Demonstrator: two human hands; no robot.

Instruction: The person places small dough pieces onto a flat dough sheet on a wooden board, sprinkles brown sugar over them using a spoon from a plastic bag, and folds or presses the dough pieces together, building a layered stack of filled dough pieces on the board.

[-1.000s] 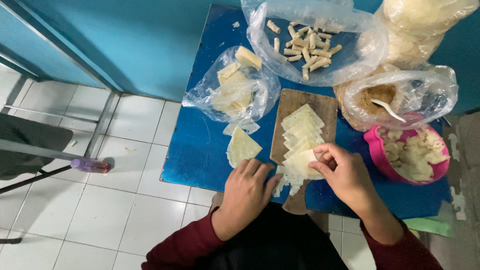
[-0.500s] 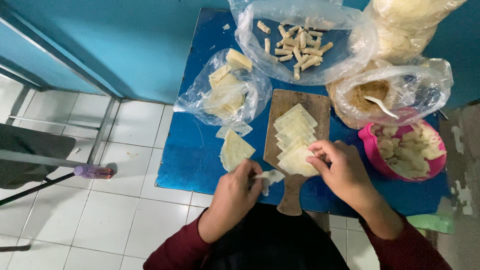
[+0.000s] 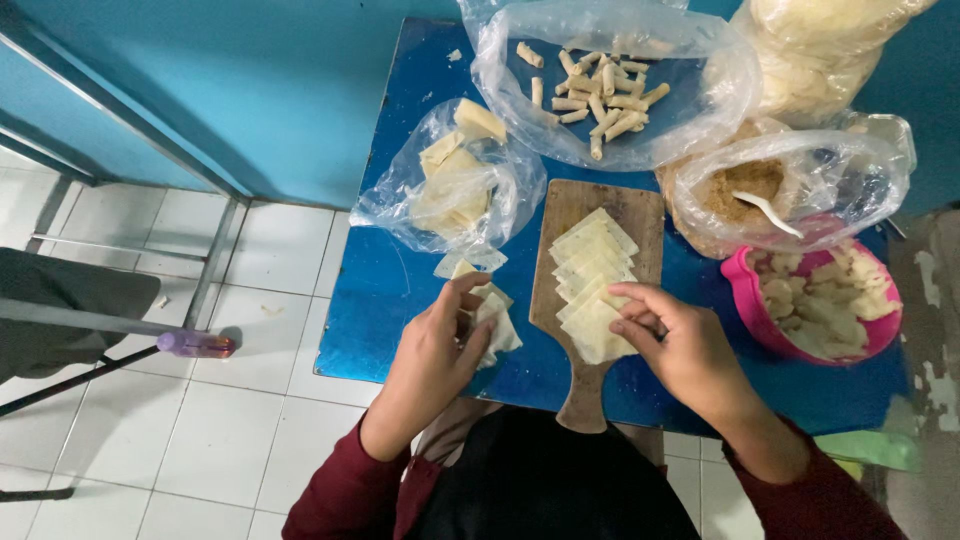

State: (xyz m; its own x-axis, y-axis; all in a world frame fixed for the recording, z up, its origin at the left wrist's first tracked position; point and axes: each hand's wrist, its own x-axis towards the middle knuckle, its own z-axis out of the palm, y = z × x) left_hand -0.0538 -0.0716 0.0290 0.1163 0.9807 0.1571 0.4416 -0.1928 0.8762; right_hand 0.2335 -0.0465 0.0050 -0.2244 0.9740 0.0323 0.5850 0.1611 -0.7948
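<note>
Pinching pale wrapper (image 3: 492,325), left hand (image 3: 432,360), clear bag (image 3: 450,185) above

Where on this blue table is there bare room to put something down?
The blue table is bare along its left edge, beside the left hand, and at the front right, below the pink bowl. A narrow strip separates the cutting board from the bowl. The back, with the plastic bags, is crowded.

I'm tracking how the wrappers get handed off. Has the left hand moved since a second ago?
Yes. The left hand has shifted left, away from the wooden board, onto the loose wrappers lying on the blue table beside it.
</note>
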